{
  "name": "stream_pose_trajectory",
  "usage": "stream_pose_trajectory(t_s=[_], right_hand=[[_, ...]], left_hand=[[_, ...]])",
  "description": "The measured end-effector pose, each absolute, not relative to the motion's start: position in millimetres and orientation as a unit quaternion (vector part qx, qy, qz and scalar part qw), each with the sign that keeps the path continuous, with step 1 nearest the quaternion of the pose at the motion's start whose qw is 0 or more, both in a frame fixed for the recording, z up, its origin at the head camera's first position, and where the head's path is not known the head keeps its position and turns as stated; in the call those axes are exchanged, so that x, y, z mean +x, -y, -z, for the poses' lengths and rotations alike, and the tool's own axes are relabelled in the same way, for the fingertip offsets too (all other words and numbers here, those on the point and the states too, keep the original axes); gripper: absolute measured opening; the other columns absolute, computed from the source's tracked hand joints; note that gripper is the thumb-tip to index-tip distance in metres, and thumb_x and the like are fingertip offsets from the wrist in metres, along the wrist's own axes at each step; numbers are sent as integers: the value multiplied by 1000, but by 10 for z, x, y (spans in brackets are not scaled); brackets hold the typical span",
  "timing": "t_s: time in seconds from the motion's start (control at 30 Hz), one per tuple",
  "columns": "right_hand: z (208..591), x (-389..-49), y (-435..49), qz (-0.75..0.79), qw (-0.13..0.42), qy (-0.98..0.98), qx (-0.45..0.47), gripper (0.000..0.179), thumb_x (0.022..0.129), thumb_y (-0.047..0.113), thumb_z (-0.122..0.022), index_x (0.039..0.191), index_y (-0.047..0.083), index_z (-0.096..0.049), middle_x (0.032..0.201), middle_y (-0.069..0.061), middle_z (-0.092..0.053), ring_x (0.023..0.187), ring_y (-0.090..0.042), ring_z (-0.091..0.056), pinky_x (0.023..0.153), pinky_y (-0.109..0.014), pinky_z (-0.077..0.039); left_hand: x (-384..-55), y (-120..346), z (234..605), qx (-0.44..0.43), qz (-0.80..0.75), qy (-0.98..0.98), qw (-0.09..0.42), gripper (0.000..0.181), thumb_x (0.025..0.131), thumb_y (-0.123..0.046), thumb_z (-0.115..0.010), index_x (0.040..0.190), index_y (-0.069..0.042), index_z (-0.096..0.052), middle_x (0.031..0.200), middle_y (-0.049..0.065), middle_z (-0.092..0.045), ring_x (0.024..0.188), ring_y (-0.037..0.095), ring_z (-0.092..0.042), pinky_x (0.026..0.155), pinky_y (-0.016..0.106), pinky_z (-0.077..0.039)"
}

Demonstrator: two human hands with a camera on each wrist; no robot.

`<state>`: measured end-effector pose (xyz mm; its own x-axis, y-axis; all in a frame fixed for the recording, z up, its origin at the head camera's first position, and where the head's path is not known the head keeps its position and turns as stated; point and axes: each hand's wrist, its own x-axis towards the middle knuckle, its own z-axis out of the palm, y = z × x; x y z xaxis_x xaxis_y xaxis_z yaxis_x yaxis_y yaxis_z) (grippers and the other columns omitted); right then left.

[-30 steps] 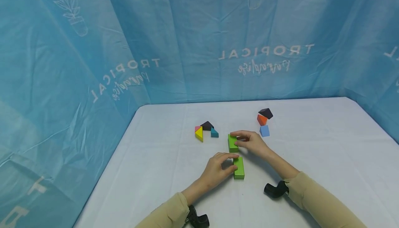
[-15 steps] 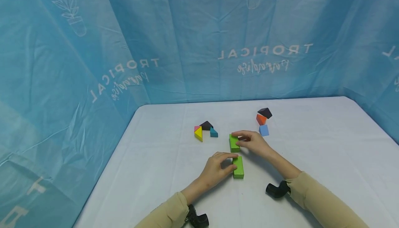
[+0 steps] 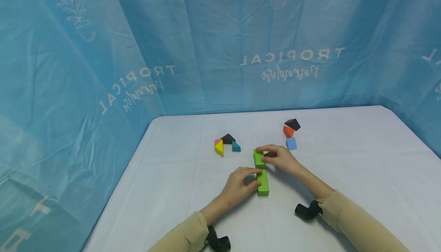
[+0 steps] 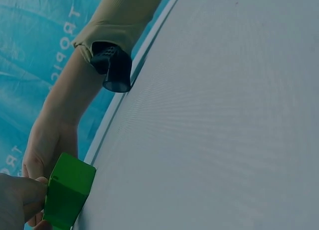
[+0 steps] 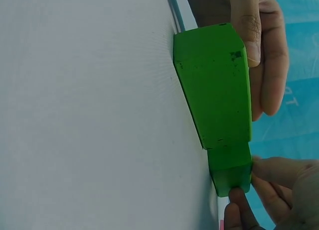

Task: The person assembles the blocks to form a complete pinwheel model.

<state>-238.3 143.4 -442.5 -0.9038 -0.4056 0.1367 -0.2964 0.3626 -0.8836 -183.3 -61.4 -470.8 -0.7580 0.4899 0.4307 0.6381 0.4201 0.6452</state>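
Observation:
Two green rectangular wooden blocks lie on the white table, nearly end to end, in the head view. My left hand (image 3: pixel 238 187) pinches the nearer green block (image 3: pixel 263 185) from its left side, index finger at the far end and thumb nearer. The farther green block (image 3: pixel 259 159) is held by my right hand (image 3: pixel 280 158), its fingers at the far end and thumb on the right side. In the right wrist view the near block (image 5: pixel 217 90) overlaps the end of the far block (image 5: pixel 232 170). The left wrist view shows one green block (image 4: pixel 67 195) beside the fingers.
Left of the far block sit a black piece (image 3: pixel 228 139), a yellow triangle (image 3: pixel 219 148), a teal triangle (image 3: pixel 236 147) and a partly hidden pink piece (image 3: pixel 217 142). Farther right are a blue block (image 3: pixel 291 143), an orange piece (image 3: pixel 288 131) and another black piece (image 3: pixel 293 124).
The far green block has shifted slightly right with my right hand. My left hand has nudged the near block a little away from me, narrowing the gap. The other pieces have stayed put.

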Motion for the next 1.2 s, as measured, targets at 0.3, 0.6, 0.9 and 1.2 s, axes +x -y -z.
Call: stream_pose_trajectory(t_s=[0.3, 0.6, 0.9, 1.2], right_hand=[[4584, -2436, -1492, 519, 48, -826, -215, 34, 88, 11, -66, 122, 8, -64, 118, -8, -60, 101, -25, -59, 87, -41, -50], [4578, -2411, -1496, 515, 42, -827, -221, 33, 88, 9, -66, 121, 7, -64, 116, -8, -60, 98, -24, -59, 84, -39, -50], [4608, -2396, -1487, 515, 37, -827, -221, 33, 88, 9, -67, 121, 8, -64, 113, -7, -60, 97, -24, -60, 84, -38, -51], [4621, -2375, -1487, 517, 40, -828, -212, 33, 87, 9, -67, 120, 8, -65, 116, -7, -60, 99, -24, -60, 86, -39, -51]], left_hand=[[-1847, 598, 4728, -328, 425, 839, 84, 33, 87, -19, -70, 119, -10, -65, 116, 0, -65, 111, 16, -55, 94, 33, -45], [-1845, 594, 4722, -327, 429, 839, 78, 33, 88, -19, -69, 119, -10, -65, 117, 0, -65, 111, 16, -55, 94, 33, -45], [-1846, 600, 4726, -328, 427, 839, 83, 34, 87, -20, -69, 119, -9, -65, 117, 0, -65, 111, 16, -55, 94, 33, -45], [-1840, 601, 4726, -330, 425, 839, 86, 33, 88, -20, -69, 119, -9, -65, 117, -1, -65, 110, 16, -55, 94, 33, -45]])
